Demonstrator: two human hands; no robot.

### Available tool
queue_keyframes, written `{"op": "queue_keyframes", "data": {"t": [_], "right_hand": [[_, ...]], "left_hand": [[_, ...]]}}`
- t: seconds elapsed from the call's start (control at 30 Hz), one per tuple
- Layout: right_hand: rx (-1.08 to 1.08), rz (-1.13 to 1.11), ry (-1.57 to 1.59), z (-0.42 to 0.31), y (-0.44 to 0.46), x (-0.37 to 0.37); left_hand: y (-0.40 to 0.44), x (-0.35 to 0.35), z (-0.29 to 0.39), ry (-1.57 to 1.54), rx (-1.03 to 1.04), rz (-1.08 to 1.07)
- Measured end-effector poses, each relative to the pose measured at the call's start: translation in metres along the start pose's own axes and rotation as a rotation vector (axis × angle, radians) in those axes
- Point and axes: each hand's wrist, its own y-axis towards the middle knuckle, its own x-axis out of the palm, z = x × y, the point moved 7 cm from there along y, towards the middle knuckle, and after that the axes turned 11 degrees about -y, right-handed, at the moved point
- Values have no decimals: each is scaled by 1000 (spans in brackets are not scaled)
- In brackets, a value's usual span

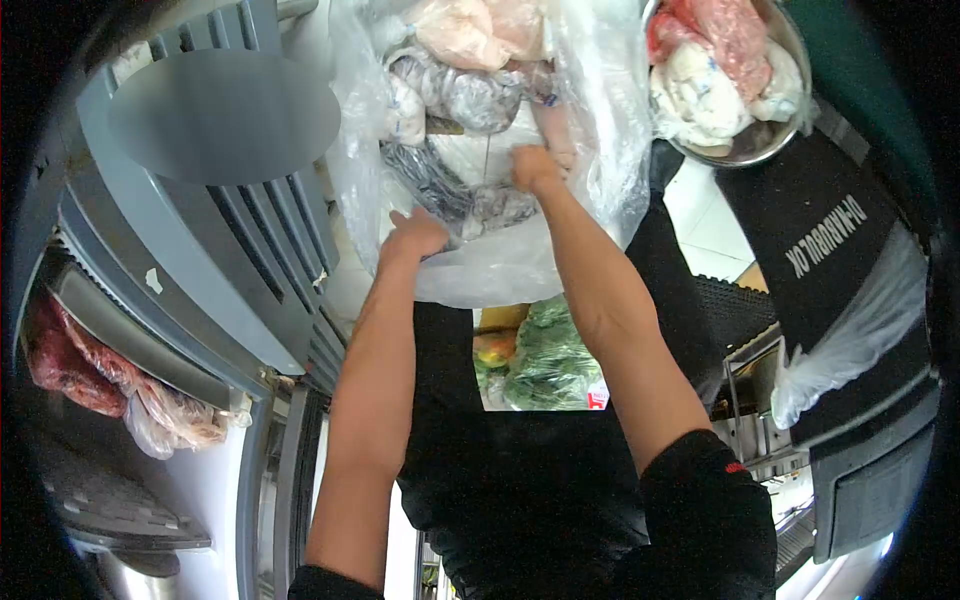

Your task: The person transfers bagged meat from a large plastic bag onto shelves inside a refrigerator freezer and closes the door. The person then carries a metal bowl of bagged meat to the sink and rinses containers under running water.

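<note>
A large clear plastic liner bag [480, 275] stands open before me, with several wrapped packages inside. My left hand [418, 235] is at its near left side, beside a dark bundle in clear wrap [430, 178]; the thumb and fingers are apart, though some fingertips are hidden. My right hand [535, 168] reaches into the bag on the right, fingers curled, near a white flat surface; what it grips, if anything, is too small to make out. Pale pink wrapped packages [465, 30] lie at the far end, above grey wrapped bundles [480, 98].
A metal bowl [755, 155] with bagged pale and red items is at upper right, near a person in a dark apron [850, 300]. Grey slatted panels [200, 230] stand on the left, with bagged red meat [75, 360] beyond. Wrapped greens [550, 360] show below the bag.
</note>
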Motion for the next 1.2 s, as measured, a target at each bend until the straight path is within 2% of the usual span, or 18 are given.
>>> {"op": "queue_keyframes", "data": {"t": [0.03, 0.1, 0.17, 0.23, 0.27, 0.33, 0.4, 0.47, 0.53, 0.7, 0.73, 0.83, 0.9, 1.0, 1.07, 1.1, 1.13, 1.2], "right_hand": [[-3, -18, 10, 2, -10, 15], [118, 352, -360, 1, -55, 9], [88, 238, -455, -1, -73, 2], [70, 155, -566, 4, -77, -9], [80, 127, -422, 9, -75, -14], [102, 86, -284, 10, -85, -16], [96, -80, -25, 6, -93, -20], [121, 57, 172, 8, -120, -64], [307, 22, 457, 19, -161, -130], [473, 295, 1180, 46, -254, -269], [340, 437, 1256, 60, -268, -291], [274, 914, 1077, 108, -316, -357], [168, 1069, 1027, 135, -328, -385], [400, 1017, 446, 173, -306, -396], [475, 621, -95, 187, -269, -393], [399, 359, -274, 208, -254, -385], [485, 147, -116, 202, -249, -389], [295, 469, 91, 176, -248, -417]], "left_hand": [[-13, -12, -5, -38, -65, -31], [16, -22, -4, -224, 214, -38], [13, -67, 15, -394, 273, 126], [5, -109, 34, -487, 537, 543], [14, -117, 40, -498, 552, 551], [16, -136, 42, -411, 678, 958], [59, -134, 34, -506, 608, 833], [93, -121, 36, -290, 494, 989], [64, -124, 45, -138, 247, 839], [74, -118, 37, 27, 367, 691], [60, -115, 34, -43, 493, 694], [43, -109, 17, -164, 645, 671], [36, -102, 8, -376, 728, 600], [1, -89, 16, -657, 847, 593], [-56, -75, 32, -835, 716, 524], [-73, -62, 43, -885, 773, 510], [-102, -51, 57, -1010, 933, 596], [-190, -58, 102, -849, 1169, 691]]}}
